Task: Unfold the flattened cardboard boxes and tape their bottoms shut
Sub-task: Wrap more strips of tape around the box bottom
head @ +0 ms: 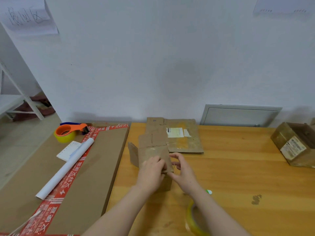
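Our left hand (151, 171) clasps the top of the small cardboard box (153, 153) on the wooden table (238, 167); our right hand (183, 172) curls round its right edge.

both bare forearms reach in from the lower edge and converge toward the middle. the left hand (150, 171) lies palm down, its fingers (160, 163) curled over the top edge of the small box (148, 153). the right hand (183, 174) sits just beside it, back up, fingers arched and apart, thumb at the box's right side; whether it grips is unclear.
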